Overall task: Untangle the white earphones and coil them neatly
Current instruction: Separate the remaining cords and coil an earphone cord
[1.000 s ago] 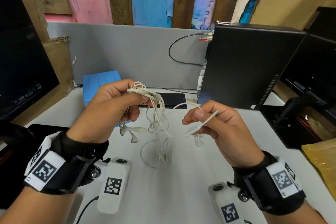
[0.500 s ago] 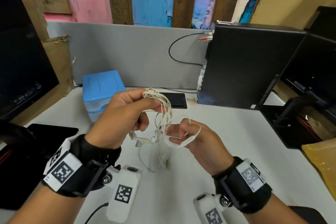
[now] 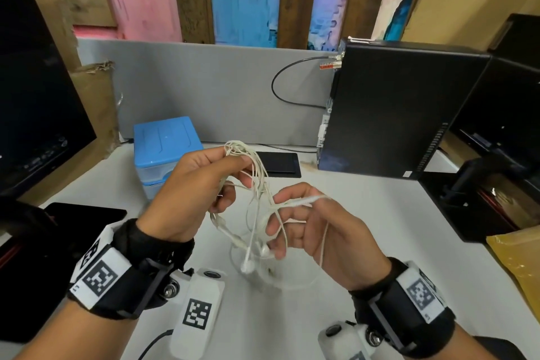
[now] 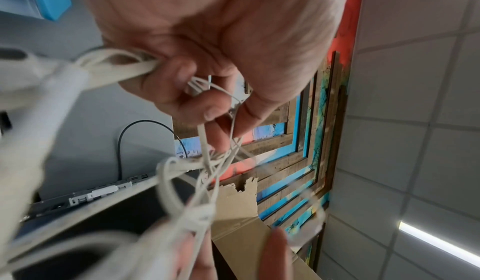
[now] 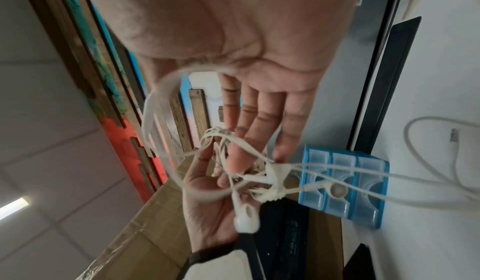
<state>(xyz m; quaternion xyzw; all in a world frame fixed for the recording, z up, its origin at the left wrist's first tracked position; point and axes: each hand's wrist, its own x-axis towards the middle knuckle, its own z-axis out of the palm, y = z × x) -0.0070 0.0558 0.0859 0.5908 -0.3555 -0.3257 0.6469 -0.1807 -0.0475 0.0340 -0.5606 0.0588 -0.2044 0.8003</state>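
Right hand raised over the white desk, fingers extended and spread, one strand of the white earphones draped across thumb and index, a loose loop passing over the palm. Left hand held just beside the right fingertips, thumb and index pinching the top of the cord bundle, remaining fingers curled around further strands. Tangle suspended between the two sets of fingers; knotted cluster hanging just below the left pinch, touching the right fingertips. Two earbuds dangling beneath the right fingertips, above the desk surface. One slack cord loop resting on the desk directly under both hands. Beyond the left fingers, blue-lidded plastic box on the desk. Beyond the fingers of both hands, flat black device lying on the desk. Further back, past the right fingers, upright black computer case against the grey partition.
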